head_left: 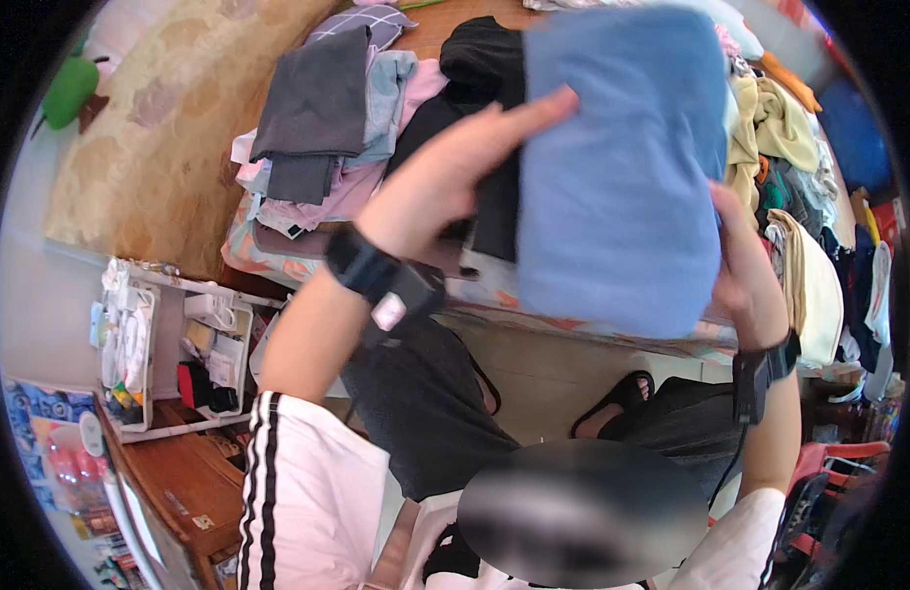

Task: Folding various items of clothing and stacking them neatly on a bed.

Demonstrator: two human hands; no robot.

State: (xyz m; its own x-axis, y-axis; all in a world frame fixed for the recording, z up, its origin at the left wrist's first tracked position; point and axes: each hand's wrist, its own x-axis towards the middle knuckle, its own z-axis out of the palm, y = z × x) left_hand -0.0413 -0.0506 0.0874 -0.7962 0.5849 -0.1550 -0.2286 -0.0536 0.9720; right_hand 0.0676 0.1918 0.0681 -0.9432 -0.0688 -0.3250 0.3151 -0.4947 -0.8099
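Observation:
A folded blue garment (622, 187) is held up in front of me, slightly smeared by motion; its exact kind does not show. My left hand (445, 167) grips its left edge, a finger or thumb lying across the front and the other fingers hidden. At the right edge my right hand (740, 256) holds it too, with part of its fingers behind the cloth. Just behind the blue garment lies folded black clothing (489, 69). Left of that is a stack of folded clothes topped by a dark grey folded piece (317, 93), with light blue denim and pink pieces under it.
Loose clothes in a heap (770, 128) lie at the right, a cream piece (807, 285) hanging over the bed's edge. A patterned mattress (150, 147) leans at the left. Below it stand a white rack (130, 364) and wooden furniture (180, 482). A red chair (839, 452) is at lower right.

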